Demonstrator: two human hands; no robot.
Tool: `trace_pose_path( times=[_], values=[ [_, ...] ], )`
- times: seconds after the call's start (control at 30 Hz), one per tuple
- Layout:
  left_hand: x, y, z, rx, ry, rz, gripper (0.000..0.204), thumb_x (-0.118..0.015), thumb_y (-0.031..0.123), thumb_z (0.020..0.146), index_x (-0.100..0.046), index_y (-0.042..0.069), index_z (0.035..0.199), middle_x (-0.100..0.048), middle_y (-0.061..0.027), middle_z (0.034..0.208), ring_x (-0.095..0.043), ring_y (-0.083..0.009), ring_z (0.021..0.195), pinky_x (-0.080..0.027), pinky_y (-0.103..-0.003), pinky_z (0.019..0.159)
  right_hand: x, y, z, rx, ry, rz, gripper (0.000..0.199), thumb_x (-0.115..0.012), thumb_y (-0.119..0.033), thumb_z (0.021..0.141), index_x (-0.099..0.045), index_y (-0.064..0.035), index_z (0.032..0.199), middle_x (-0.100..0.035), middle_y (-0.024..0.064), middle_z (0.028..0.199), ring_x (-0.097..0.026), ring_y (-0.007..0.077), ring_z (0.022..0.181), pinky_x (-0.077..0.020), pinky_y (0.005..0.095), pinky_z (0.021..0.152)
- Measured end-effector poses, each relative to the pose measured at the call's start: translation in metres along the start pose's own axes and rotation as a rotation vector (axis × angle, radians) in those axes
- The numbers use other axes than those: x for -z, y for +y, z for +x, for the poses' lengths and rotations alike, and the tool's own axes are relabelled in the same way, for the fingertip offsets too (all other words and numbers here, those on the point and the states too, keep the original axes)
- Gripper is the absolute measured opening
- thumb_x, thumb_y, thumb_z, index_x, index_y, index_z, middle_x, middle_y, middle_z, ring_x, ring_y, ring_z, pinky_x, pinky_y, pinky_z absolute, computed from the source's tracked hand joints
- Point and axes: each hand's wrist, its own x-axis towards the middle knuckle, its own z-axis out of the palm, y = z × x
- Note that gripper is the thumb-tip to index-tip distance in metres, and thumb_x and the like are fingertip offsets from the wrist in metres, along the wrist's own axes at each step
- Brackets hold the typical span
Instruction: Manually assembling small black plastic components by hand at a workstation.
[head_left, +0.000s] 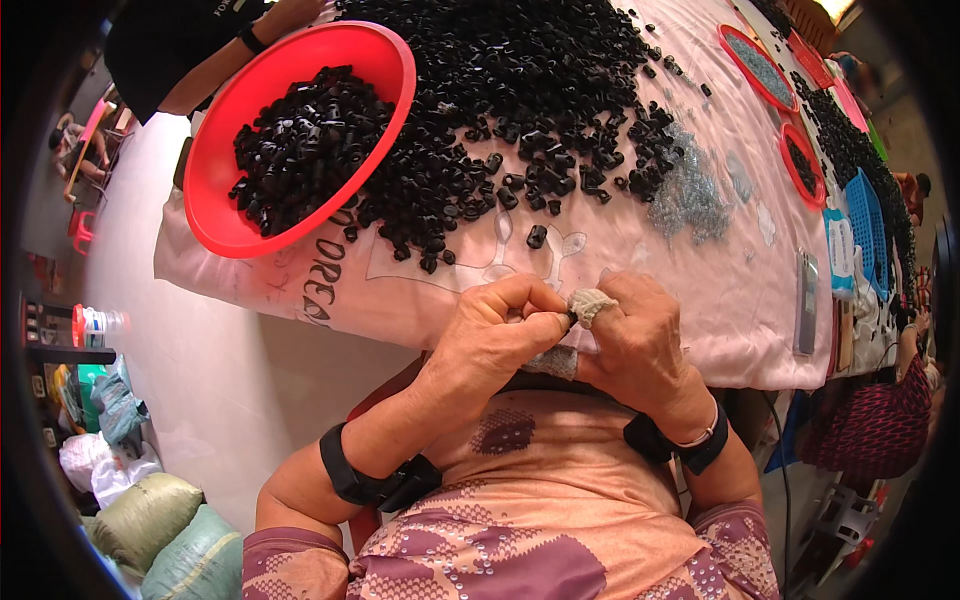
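Observation:
Just past the near edge of the pink cloth-covered table, my two hands meet in front of me. The fingertips of my left hand (505,325) are pinched on a small black plastic piece (572,317), mostly hidden by the fingers. My right hand (642,335) is closed around the other side of it, with pale fabric wraps (592,305) on its fingers. Beyond my hands a single black cap-like piece (537,237) lies on the cloth. A large heap of similar black pieces (520,70) spreads farther back.
A red basin (215,225) of black pieces stands at left, beside another person's arm (215,70). Small clear pieces (690,195) lie right of the heap. Farther right are red trays (728,38), a blue basket (862,215) and a phone-like slab (806,300). Sacks (150,515) sit lower left.

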Motion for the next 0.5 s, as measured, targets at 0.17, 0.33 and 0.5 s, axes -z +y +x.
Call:
trace_pose_path(
  times=[0.17,0.33,0.5],
  values=[
    [-0.001,-0.004,0.001,-0.023,0.010,0.105,0.014,-0.063,0.014,0.088,-0.067,0.002,0.092,-0.056,0.0035,0.079,-0.047,-0.0035,0.072,-0.040,-0.021,0.063,0.001,0.001,-0.003,-0.005,-0.041,-0.001,0.026,-0.074,-0.022,0.059,-0.058,-0.0049,0.071,-0.053,0.0101,0.071,-0.056,0.0294,0.066,-0.0436,0.0404,0.059],
    [0.002,-0.011,0.002,-0.117,0.005,0.194,0.021,-0.061,0.017,0.090,-0.068,-0.001,0.093,-0.055,-0.0024,0.084,-0.049,-0.0088,0.075,-0.041,-0.025,0.066,0.002,0.005,-0.003,-0.016,-0.001,-0.037,0.027,-0.075,-0.026,0.064,-0.058,-0.0055,0.069,-0.051,0.0087,0.067,-0.055,0.0283,0.062,-0.0434,0.0397,0.058],
    [0.004,-0.014,0.004,-0.174,0.034,0.386,0.019,-0.063,0.017,0.084,-0.071,0.000,0.087,-0.049,-0.0050,0.079,-0.047,-0.0147,0.073,-0.041,-0.030,0.067,0.004,0.002,-0.004,-0.031,-0.034,-0.040,0.029,-0.074,-0.028,0.067,-0.056,-0.0059,0.069,-0.051,0.0086,0.066,-0.055,0.0282,0.061,-0.0435,0.0392,0.057]
  ],
)
